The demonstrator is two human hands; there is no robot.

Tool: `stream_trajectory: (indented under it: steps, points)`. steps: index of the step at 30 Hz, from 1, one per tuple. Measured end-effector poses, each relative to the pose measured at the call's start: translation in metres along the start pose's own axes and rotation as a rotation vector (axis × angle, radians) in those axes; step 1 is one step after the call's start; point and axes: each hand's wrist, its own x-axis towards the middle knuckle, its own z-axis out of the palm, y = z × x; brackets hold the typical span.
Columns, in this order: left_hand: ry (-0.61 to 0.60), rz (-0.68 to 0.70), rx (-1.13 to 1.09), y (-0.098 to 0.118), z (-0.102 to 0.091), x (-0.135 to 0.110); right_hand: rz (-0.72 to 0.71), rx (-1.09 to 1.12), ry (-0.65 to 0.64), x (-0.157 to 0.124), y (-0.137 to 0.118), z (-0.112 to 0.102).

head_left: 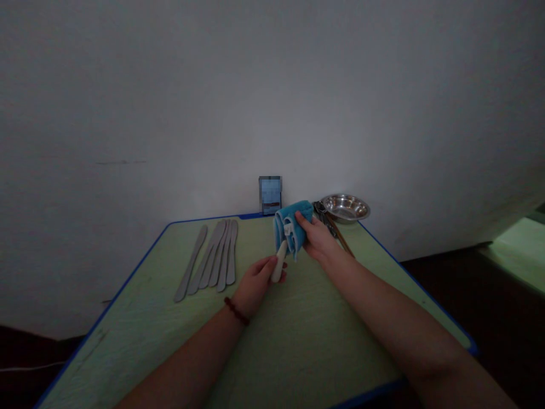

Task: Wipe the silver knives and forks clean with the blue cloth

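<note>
Over the middle of the table, my left hand (261, 272) is closed round the pale, rounded handle (280, 262) of a utensil. The handle tilts up to the right. Its far end goes into a folded blue cloth (293, 218) and is hidden there, so its exact kind does not show. My right hand (315, 234) grips the cloth from the right, thumb on top, wrapping it about the hidden end. To the left of my hands, several grey metal table knives (219, 255) lie side by side, one set slightly apart from the others.
A shiny metal bowl (346, 208) stands at the table's back right corner. Beside it lie dark metal utensils and brown sticks (344, 243), partly behind my right hand. A phone (271, 195) leans against the wall at the back. Blue edging borders the green table (315, 341).
</note>
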Motion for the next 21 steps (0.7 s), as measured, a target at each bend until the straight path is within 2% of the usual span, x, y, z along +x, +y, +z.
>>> stream_trajectory:
  steps: [6, 14, 21]
  points:
    - [-0.064, -0.065, -0.305, 0.006, 0.003, -0.004, -0.013, 0.001, -0.02, -0.001, -0.004, 0.001]
    - [-0.133, -0.157, -0.439, 0.012, 0.001, -0.007, 0.005, -0.005, -0.034, 0.001, -0.005, -0.001]
    - [-0.217, -0.251, -0.509, 0.014, -0.002, -0.008, -0.043, 0.018, -0.028, 0.008, -0.006, -0.007]
